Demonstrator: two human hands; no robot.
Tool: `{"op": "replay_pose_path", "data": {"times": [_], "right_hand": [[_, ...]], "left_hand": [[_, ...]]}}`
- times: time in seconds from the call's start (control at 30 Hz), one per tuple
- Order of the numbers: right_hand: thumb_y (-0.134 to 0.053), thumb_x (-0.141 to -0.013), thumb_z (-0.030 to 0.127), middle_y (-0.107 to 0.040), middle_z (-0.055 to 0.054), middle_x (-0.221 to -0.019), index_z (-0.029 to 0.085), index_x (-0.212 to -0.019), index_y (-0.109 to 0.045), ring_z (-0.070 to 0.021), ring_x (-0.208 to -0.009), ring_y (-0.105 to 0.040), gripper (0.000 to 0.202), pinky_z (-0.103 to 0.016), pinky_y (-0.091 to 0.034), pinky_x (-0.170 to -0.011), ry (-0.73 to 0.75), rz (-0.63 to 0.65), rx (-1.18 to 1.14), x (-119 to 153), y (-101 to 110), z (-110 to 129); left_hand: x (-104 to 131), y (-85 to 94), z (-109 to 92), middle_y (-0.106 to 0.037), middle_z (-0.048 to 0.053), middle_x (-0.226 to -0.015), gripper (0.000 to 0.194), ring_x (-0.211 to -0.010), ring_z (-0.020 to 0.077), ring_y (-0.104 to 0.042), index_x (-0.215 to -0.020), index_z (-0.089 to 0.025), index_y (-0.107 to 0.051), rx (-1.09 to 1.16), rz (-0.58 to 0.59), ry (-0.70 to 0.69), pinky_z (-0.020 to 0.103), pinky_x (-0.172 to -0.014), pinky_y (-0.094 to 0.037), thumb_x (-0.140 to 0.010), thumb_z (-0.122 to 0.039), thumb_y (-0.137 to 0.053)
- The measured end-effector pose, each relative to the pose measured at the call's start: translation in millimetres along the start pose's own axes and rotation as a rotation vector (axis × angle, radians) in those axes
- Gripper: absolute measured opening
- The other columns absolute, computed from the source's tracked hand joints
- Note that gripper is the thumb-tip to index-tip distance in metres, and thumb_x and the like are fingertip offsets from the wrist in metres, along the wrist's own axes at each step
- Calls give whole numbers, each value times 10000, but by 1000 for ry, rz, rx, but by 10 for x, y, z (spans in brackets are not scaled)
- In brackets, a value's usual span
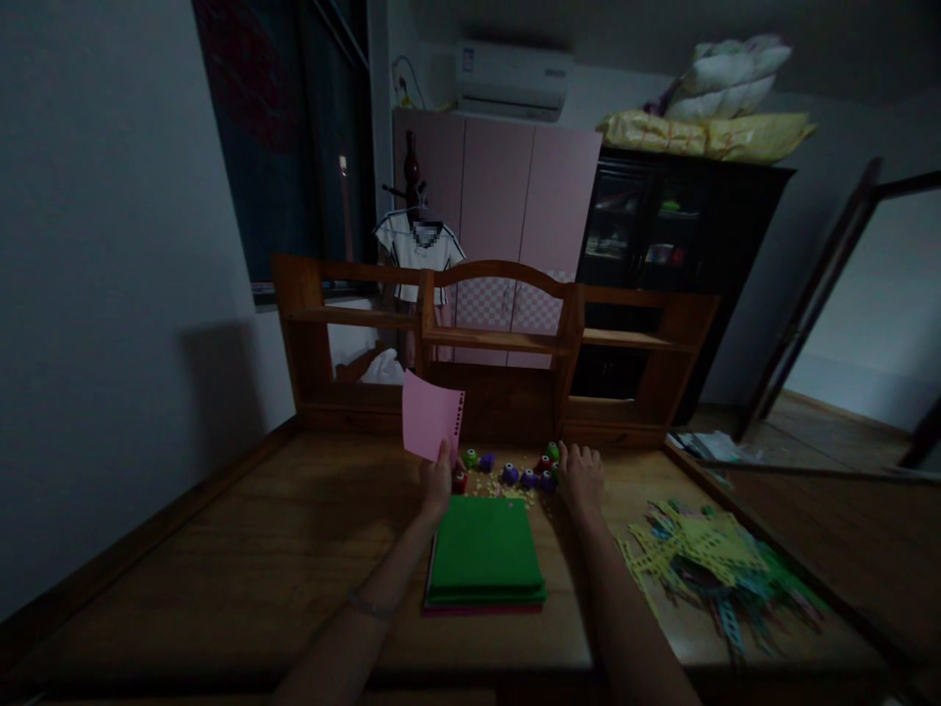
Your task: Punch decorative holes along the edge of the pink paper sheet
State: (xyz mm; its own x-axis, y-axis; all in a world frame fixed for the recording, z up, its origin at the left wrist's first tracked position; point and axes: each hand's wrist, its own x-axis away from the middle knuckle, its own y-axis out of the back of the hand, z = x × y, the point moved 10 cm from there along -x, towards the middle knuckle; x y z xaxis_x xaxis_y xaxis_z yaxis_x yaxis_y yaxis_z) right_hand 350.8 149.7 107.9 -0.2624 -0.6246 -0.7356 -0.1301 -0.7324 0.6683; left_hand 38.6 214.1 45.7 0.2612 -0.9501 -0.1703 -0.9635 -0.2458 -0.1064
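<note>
1. The wooden desk (316, 549) spreads beneath the left hand (436, 479) and the right hand (584, 479), reaching well out past both.
2. The wooden shelf unit (500, 341) stands beyond the two hands, along the far edge of the desk, with an arched top in its middle section.
3. A loose heap of cut strips (706, 549), mostly yellow and green, lies to the right of the right hand and nearer the person.
4. The green stack (485, 549) sits on the nearer side of both hands, between the forearms, with a reddish edge showing at its bottom.
5. The pink sheet (430, 417) rises above the left hand, held up by its lower part; a row of holes runs down its right edge.
6. The left hand is closed on that sheet, thumb on the near face. The right hand has its fingers bent and partly curled; whether it grips anything, I cannot tell.
7. Small coloured devices (510, 474), purple, green and red, stand between the hands, some just beside the right hand's fingers and a red one beside the left hand.
8. Tiny pale paper bits (494, 487) are scattered between the hands, among those devices.
</note>
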Motion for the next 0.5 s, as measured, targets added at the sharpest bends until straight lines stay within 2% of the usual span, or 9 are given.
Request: {"op": "replay_pose_path", "data": {"times": [0.23, 0.5], "right_hand": [[-364, -953, 382, -586, -130, -874, 156, -846, -602, -257, -892, -475, 345, -332, -285, -797, 46, 50, -41, 13, -110, 87], [-384, -946, 389, -578, -126, -884, 160, -860, -602, -255, -914, -467, 328, -332, -289, -803, 71, 64, -37, 39, -117, 135]], "left_hand": [[-3, 10, 24, -556, 61, -469, 631, -429, 135, -508, -477, -151, -552, 4, -14, 25, 236, -455, -359, -771, -684, -386], [-3, -4, 5, -558, 56, -475, 632, -431, 130, -510, -481, -150, -546, 6, -6, 15, 231, -457, -359, -772, -686, -381]]}}
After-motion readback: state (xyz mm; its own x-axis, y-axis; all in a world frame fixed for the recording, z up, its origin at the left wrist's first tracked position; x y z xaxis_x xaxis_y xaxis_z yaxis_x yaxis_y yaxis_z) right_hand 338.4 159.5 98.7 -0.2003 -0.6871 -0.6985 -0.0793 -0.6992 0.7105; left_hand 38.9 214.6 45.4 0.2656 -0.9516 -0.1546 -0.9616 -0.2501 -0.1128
